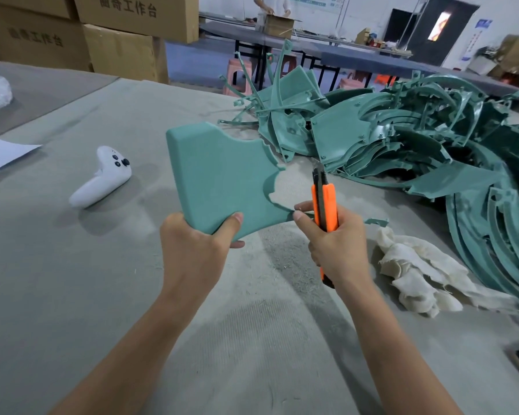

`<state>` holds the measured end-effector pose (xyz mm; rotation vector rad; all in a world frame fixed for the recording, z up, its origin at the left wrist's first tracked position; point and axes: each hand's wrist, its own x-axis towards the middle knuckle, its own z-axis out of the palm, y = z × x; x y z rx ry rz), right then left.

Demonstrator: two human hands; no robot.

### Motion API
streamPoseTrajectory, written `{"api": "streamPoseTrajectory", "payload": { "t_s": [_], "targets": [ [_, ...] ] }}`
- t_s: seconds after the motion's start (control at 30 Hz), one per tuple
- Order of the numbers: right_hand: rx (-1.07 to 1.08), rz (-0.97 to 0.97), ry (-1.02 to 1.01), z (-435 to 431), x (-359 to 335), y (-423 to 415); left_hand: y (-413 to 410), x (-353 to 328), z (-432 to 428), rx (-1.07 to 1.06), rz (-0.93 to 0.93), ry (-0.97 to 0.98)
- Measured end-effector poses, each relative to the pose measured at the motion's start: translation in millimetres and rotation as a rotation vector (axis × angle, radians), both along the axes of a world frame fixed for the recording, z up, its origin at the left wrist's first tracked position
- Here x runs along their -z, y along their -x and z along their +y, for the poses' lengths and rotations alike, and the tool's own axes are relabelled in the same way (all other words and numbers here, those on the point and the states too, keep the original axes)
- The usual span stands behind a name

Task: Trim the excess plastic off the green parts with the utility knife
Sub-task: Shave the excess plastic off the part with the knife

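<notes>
Grey felt tabletop (72,295), cartons (123,52) stacked behind; left grip (192,244) curled round a green part (219,175), right grip (339,247) clasping the utility knife (325,199).

I see a grey felt surface (57,280); on it lie a white controller (102,178), a crumpled rag (414,274), paper (0,154), and heaped green parts (402,139).

Both bare forearms come in from the bottom edge, held up over the tabletop (72,295). The left hand (198,244) grips the near edge of the green part (222,178), thumb flat on top and fingers curled underneath. The right hand (337,244) is wrapped round the orange utility knife (324,202), blade end pointing up and away, thumb and forefinger stretched out to the part's near-right tip.
</notes>
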<state>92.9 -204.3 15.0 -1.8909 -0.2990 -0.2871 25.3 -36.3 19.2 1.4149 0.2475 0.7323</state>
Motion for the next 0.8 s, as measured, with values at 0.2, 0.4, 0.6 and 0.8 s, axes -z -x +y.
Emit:
{"api": "streamPoseTrajectory", "payload": {
  "t_s": [0.2,0.4,0.6,0.8],
  "targets": [
    [0.024,-0.025,0.013,1,-1,2,-1,1,0,0.014,0.004,0.008],
    [0.092,-0.126,0.059,2,1,2,0,1,-2,0.023,0.000,0.029],
    [0.191,-0.194,0.031,3,2,3,-2,2,-6,0.022,0.003,0.071],
    [0.246,-0.198,-0.109,-10,-1,2,-5,1,7,-0.066,-0.003,0.206]
  ]
}}
